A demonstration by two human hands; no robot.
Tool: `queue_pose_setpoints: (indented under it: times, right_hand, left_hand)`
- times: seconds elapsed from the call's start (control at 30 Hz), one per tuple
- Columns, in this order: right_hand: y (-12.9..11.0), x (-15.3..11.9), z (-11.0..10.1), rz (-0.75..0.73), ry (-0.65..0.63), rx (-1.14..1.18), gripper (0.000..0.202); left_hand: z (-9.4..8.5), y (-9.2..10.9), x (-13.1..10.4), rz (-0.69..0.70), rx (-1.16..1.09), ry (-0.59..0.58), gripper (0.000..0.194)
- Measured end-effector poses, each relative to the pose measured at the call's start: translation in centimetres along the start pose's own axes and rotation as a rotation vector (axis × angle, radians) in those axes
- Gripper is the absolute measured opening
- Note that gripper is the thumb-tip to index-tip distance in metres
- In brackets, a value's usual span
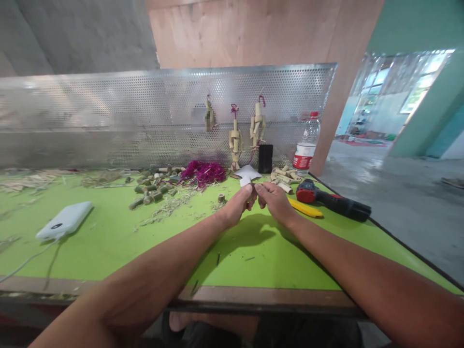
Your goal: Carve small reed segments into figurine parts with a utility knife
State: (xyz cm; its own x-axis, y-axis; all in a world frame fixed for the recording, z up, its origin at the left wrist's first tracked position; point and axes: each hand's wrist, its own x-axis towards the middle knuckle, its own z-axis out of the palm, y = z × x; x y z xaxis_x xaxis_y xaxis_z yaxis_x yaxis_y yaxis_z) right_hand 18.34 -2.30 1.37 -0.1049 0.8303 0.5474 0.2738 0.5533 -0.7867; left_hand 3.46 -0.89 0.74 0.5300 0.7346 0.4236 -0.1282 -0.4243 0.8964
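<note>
My left hand (237,205) and my right hand (274,199) meet over the green tabletop, thumbs and fingertips closed in a pinch. Between them is a small brownish piece, mostly covered by the fingers and too small to name. Just behind the fingertips lies a white pointed sheet (248,174), perhaps paper. Left of my hands sits a short bamboo ring (221,197). A yellow-handled tool (305,208) rests beside my right wrist, and cut bamboo tubes (286,178) are piled beyond it.
Jointed bamboo figures (235,137) stand or hang along the perforated metal panel (163,106). Purple string (203,174) and greenish bamboo pieces (149,191) lie left. A power drill (335,202), bottle (306,145) and black phone-like slab (266,158) are right; a white power bank (65,221) is left.
</note>
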Motion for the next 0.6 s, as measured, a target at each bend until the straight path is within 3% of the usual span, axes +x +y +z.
queue_pose_setpoints:
  times: [0.23, 0.33, 0.47, 0.6]
  right_hand:
    - [-0.6, 0.0, 0.0, -0.08, 0.049, -0.234, 0.044]
    - [-0.9, 0.0, -0.1, -0.089, 0.025, -0.196, 0.046]
    - [-1.0, 0.0, -0.3, -0.089, 0.0, -0.134, 0.046]
    - [-0.9, 0.0, -0.1, -0.09, 0.007, -0.115, 0.046]
  left_hand:
    - [-0.1, 0.7, 0.0, 0.044, 0.282, 0.082, 0.036]
    - [-0.2, 1.2, 0.1, 0.083, 0.398, 0.126, 0.039]
    - [-0.2, 1.3, 0.1, 0.12, 0.442, 0.094, 0.048]
    - [-0.1, 0.8, 0.1, 0.063, 0.41, 0.158, 0.046]
